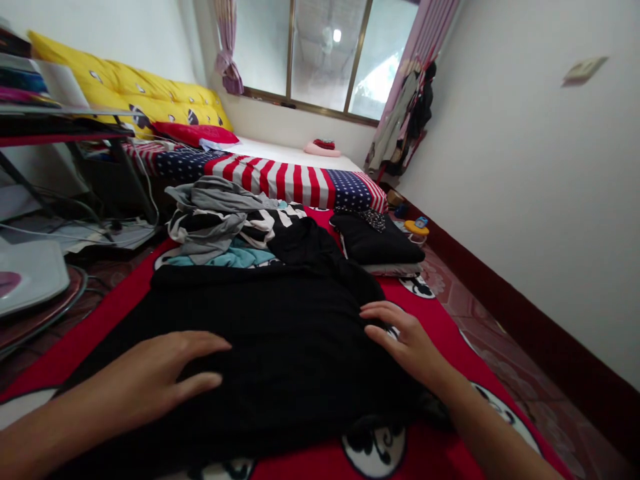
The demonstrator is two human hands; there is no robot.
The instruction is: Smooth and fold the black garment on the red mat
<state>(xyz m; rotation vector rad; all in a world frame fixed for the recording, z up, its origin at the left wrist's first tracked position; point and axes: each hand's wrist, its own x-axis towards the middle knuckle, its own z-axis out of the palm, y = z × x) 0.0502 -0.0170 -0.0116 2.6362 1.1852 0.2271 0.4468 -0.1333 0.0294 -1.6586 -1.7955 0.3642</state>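
A black garment (285, 340) lies spread across the red patterned blanket (300, 463), its far part bunched toward the back. Over its left half is my left hand (170, 370), thumb and fingers apart and holding nothing. At the garment's right edge my right hand (400, 337) has its fingers apart too, close to the cloth; whether they touch it I cannot tell. Beyond the garment sits a loose heap of grey clothes (215, 197) with a black-and-white striped piece (265, 223) and a teal cloth (230, 256). To its right stands a stack of folded black clothes (380, 241).
A low bed with a striped, starred cover (280, 179) runs along the back. At the left are a desk (65, 127) and a chair with a white seat (35, 277). The wall (540, 200) closes off the right side, with hanging clothes (403, 117) in the corner.
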